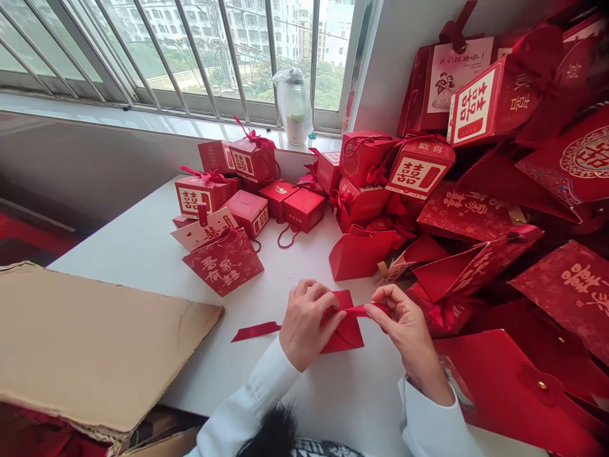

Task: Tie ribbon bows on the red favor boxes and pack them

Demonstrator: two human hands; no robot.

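Note:
A small red box (351,335) sits on the white table in front of me, partly covered by my left hand (310,322). The fingers of that hand are closed on a red ribbon at the top of the box. One ribbon tail (255,331) sticks out to the left, past the wrist. My right hand (404,327), just right of the box, pinches the other stretch of the ribbon (356,311) between thumb and fingers. Between the two hands the ribbon runs nearly straight across the box.
Finished-looking red boxes (304,208) stand at the back of the white table (137,235). Many red bags and boxes (476,209) are piled on the right. An open cardboard box (95,343) is at the left. A wrapped cup (295,111) stands on the windowsill.

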